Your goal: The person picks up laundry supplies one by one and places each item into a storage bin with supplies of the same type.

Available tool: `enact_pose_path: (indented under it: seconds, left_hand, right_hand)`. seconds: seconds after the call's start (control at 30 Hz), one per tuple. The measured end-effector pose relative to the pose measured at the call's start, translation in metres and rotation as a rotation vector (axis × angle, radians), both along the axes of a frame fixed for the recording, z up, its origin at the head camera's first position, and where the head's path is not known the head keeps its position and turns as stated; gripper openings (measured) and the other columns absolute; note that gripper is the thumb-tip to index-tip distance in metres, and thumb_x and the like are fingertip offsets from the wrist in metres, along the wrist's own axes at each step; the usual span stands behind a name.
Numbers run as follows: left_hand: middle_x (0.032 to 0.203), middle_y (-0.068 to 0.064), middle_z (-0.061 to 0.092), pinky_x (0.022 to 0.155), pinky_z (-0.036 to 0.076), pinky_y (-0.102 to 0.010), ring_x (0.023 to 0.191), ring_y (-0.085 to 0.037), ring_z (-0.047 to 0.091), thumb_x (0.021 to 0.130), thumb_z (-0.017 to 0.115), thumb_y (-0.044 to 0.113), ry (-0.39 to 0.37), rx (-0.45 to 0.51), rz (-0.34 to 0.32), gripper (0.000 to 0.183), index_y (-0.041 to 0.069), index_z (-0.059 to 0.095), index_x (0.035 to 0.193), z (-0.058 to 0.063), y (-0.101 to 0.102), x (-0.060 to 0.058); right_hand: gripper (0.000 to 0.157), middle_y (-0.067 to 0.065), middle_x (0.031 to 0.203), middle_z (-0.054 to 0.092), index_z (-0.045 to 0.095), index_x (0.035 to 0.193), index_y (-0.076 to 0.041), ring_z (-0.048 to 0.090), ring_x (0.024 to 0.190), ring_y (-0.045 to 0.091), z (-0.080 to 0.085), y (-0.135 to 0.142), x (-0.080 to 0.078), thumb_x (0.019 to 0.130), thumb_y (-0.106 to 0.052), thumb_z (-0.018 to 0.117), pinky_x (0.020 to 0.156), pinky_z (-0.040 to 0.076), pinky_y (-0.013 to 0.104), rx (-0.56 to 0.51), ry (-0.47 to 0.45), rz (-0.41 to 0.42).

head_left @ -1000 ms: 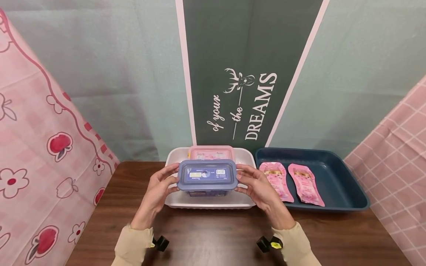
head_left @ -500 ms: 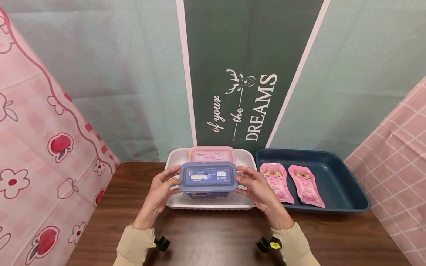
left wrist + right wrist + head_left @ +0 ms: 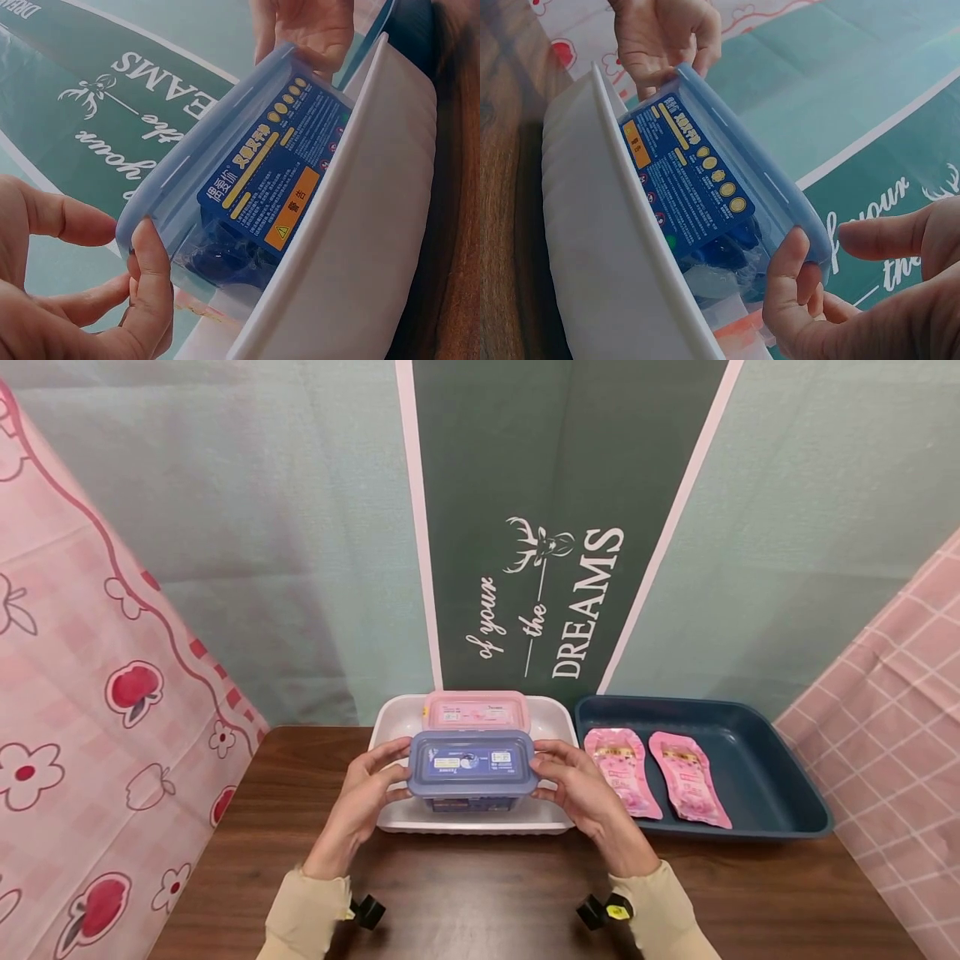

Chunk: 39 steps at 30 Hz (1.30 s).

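Observation:
My left hand [image 3: 365, 793] and right hand [image 3: 583, 793] pinch a blue-lidded plastic box [image 3: 472, 764] by the two ends of its lid. Thumbs and fingertips meet the lid's rim in both wrist views. The box is level, over the front part of a white tray [image 3: 390, 814]. Both wrist views show its clear wall, a dark blue label [image 3: 262, 172] and blue contents in film, partly below the tray's edge. Whether its bottom touches the tray cannot be seen. Behind it a pink-lidded box [image 3: 477, 708] sits in the same tray, partly covered.
To the right stands a dark blue tray [image 3: 780, 777] close against the white one. Two pink pouches, a left one [image 3: 622, 772] and a right one [image 3: 690, 779], lie in it. A patterned cloth [image 3: 97, 735] hangs at left, above the wooden table [image 3: 465, 893].
Both hands have brought the blue-lidded box slightly toward me and a little to the right. More of the pink lid behind it shows. The trays and pouches have stayed in place.

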State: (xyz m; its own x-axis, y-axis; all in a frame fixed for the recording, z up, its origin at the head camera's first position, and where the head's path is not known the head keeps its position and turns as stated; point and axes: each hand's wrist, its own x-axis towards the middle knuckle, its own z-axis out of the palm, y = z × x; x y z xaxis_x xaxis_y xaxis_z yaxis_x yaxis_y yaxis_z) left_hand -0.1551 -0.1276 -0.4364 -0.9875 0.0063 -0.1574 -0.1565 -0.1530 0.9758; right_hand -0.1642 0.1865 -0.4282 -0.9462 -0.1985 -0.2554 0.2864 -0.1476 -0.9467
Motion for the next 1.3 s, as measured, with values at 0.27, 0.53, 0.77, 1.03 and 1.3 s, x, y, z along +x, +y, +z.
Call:
enact_pose_path:
  seconds: [0.27,0.53,0.77,1.03,1.3]
  left_hand:
    - [0.140,-0.028,0.058,0.068,0.061,-0.024,0.081,-0.009,0.065,0.090,0.057,-0.009,-0.011,-0.011,-0.003,0.057,-0.011,0.054,0.147,-0.003,0.000,-0.001]
    - [0.141,-0.027,0.057,0.067,0.060,-0.024,0.082,-0.010,0.065,0.091,0.058,-0.007,-0.026,-0.043,-0.002,0.056,-0.009,0.055,0.147,-0.006,0.001,-0.002]
    - [0.141,-0.028,0.057,0.067,0.059,-0.024,0.082,-0.011,0.065,0.091,0.058,-0.007,-0.029,-0.064,0.000,0.054,-0.009,0.057,0.145,-0.009,0.000,-0.004]
    - [0.142,-0.029,0.058,0.068,0.060,-0.025,0.084,-0.013,0.066,0.092,0.059,-0.004,-0.033,-0.092,-0.001,0.053,-0.009,0.057,0.145,-0.010,0.002,-0.003]
    - [0.142,-0.031,0.059,0.068,0.060,-0.025,0.087,-0.013,0.065,0.091,0.059,-0.005,-0.031,-0.118,-0.004,0.053,-0.009,0.058,0.145,-0.013,0.004,-0.005]
  right_hand:
    - [0.040,0.001,0.108,0.066,0.050,0.142,0.004,0.070,0.089,0.016,-0.003,0.000,-0.001,0.104,-0.004,0.060,0.081,0.062,0.030,0.014,-0.008,0.007]
    - [0.041,0.003,0.110,0.064,0.046,0.143,0.005,0.068,0.092,0.016,-0.004,0.000,-0.002,0.105,-0.006,0.059,0.082,0.062,0.029,0.015,-0.003,0.034]
    - [0.047,0.007,0.114,0.061,0.041,0.145,0.008,0.067,0.095,0.017,-0.007,-0.002,-0.003,0.105,-0.009,0.059,0.083,0.063,0.030,0.064,0.007,0.049]
    - [0.047,0.010,0.116,0.061,0.041,0.144,0.008,0.067,0.096,0.018,-0.009,-0.004,-0.004,0.105,-0.011,0.060,0.082,0.061,0.031,0.091,-0.002,0.033]
    - [0.047,0.011,0.117,0.061,0.042,0.143,0.007,0.065,0.096,0.017,-0.010,-0.004,-0.006,0.105,-0.013,0.061,0.082,0.061,0.030,0.109,-0.023,0.023]
